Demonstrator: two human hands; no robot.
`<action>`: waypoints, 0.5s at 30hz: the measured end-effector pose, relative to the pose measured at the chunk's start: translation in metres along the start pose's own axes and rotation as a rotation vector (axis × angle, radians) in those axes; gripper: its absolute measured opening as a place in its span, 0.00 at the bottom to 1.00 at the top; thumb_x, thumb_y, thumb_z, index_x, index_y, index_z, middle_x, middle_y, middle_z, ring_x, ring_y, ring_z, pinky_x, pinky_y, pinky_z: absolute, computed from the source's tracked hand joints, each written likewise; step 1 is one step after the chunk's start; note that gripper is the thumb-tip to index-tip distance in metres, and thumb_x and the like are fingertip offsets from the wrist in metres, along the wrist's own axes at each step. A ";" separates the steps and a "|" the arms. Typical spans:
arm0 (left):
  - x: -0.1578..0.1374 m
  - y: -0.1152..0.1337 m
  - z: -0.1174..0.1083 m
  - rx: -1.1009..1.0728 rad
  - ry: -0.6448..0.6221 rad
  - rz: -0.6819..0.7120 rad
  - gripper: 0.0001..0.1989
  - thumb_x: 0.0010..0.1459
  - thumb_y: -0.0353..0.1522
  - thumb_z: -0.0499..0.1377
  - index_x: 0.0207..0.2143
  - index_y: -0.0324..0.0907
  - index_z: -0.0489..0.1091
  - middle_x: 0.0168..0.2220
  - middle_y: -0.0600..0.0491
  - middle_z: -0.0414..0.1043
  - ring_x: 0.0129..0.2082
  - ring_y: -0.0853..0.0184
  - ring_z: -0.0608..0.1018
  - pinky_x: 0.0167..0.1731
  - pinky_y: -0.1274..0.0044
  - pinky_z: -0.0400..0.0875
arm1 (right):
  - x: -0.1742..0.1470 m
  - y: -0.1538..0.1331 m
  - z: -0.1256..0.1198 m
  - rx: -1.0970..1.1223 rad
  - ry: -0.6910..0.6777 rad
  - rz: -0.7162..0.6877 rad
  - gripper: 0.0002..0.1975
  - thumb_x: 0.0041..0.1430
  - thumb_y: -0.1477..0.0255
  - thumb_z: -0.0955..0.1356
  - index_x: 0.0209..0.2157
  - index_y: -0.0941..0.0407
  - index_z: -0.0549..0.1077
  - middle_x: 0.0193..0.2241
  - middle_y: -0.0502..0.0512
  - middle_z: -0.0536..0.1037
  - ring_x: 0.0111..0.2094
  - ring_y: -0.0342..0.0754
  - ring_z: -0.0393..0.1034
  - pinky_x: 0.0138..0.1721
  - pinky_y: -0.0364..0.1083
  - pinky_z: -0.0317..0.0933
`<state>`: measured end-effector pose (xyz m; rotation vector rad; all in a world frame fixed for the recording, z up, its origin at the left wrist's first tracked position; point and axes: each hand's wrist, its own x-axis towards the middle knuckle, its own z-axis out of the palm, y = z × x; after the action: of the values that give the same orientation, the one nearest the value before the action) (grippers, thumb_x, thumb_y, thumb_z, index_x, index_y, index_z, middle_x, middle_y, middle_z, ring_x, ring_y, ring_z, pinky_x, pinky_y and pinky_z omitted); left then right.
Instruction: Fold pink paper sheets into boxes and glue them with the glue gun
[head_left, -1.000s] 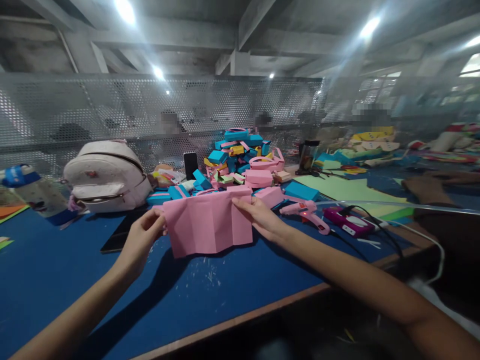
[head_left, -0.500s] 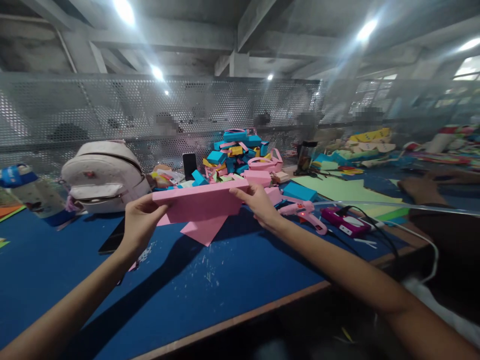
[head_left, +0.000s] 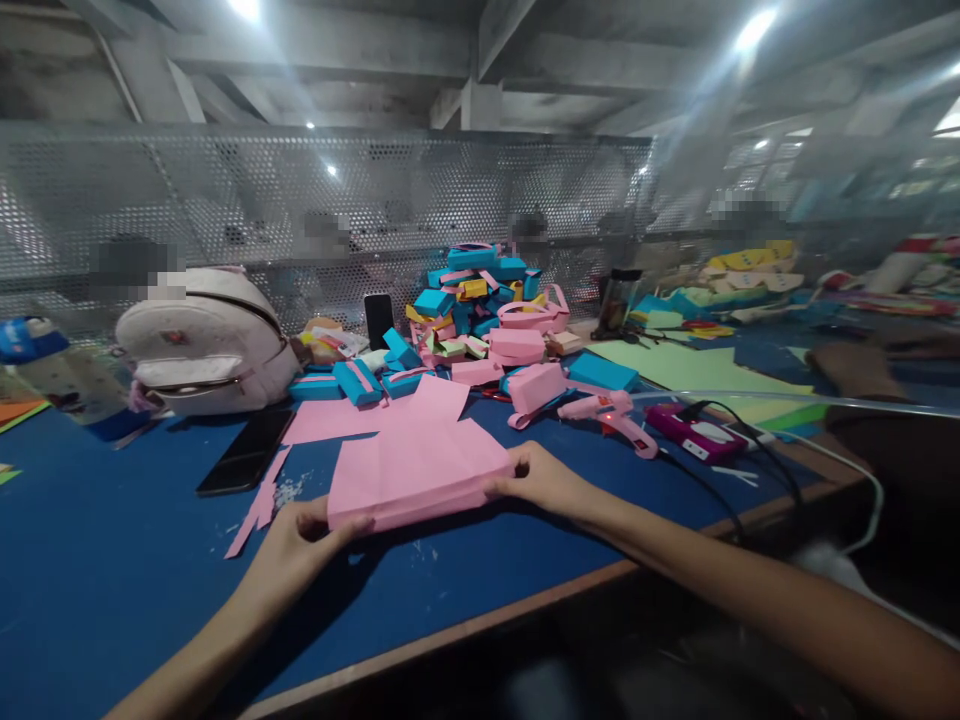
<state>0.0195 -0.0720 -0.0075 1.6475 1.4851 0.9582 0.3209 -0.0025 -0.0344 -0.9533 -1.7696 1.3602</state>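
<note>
Between my hands is a folded pink paper box (head_left: 420, 465), its creased top tilted toward me and a narrow side facing the table's front edge. My left hand (head_left: 311, 535) pinches its near left corner, thumb on the front side. At the right end, my right hand (head_left: 536, 480) grips the paper between thumb and bent fingers. Flat pink paper (head_left: 330, 422) lies just behind the box. Left of it are thin pink paper strips (head_left: 262, 500) beside white scraps.
A black phone (head_left: 246, 452) and a white backpack (head_left: 202, 340) are on the left. Behind stands a pile of blue and pink paper boxes (head_left: 472, 300). A pink glue gun (head_left: 611, 418) and purple power strip (head_left: 694, 432) with cables lie right. Another person's arm (head_left: 851, 375) shows far right.
Both hands have brought the pink paper box down and nearer to me, tipping it so its broad creased face shows. The flat pink paper and small boxes behind it are now more visible.
</note>
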 end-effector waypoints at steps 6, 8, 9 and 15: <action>0.002 -0.003 -0.003 0.005 -0.008 0.040 0.19 0.54 0.46 0.59 0.21 0.40 0.74 0.22 0.51 0.71 0.24 0.64 0.72 0.25 0.76 0.66 | 0.001 0.000 -0.002 -0.099 0.019 0.012 0.21 0.47 0.55 0.72 0.18 0.60 0.72 0.17 0.47 0.68 0.21 0.42 0.59 0.25 0.42 0.50; 0.004 -0.001 -0.005 -0.007 0.017 0.080 0.17 0.56 0.46 0.58 0.28 0.42 0.76 0.29 0.50 0.75 0.31 0.61 0.75 0.32 0.74 0.69 | 0.003 0.000 -0.002 -0.123 0.015 0.007 0.22 0.50 0.53 0.70 0.20 0.59 0.71 0.18 0.47 0.67 0.22 0.42 0.59 0.24 0.41 0.49; 0.005 -0.001 -0.006 0.002 0.024 0.089 0.17 0.56 0.46 0.57 0.30 0.43 0.76 0.31 0.50 0.76 0.33 0.60 0.75 0.33 0.74 0.69 | 0.004 0.000 -0.003 -0.137 0.014 0.000 0.22 0.51 0.52 0.69 0.21 0.59 0.72 0.18 0.48 0.68 0.22 0.42 0.59 0.24 0.42 0.50; -0.001 -0.003 -0.009 0.181 -0.076 0.084 0.21 0.60 0.47 0.54 0.25 0.41 0.71 0.25 0.52 0.70 0.27 0.64 0.70 0.27 0.76 0.63 | 0.001 0.002 -0.005 -0.333 -0.003 -0.013 0.19 0.53 0.55 0.68 0.25 0.59 0.73 0.21 0.48 0.69 0.23 0.44 0.59 0.25 0.42 0.50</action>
<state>0.0101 -0.0729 -0.0062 1.8676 1.4980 0.8151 0.3247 0.0014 -0.0353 -1.1107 -2.0406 1.0763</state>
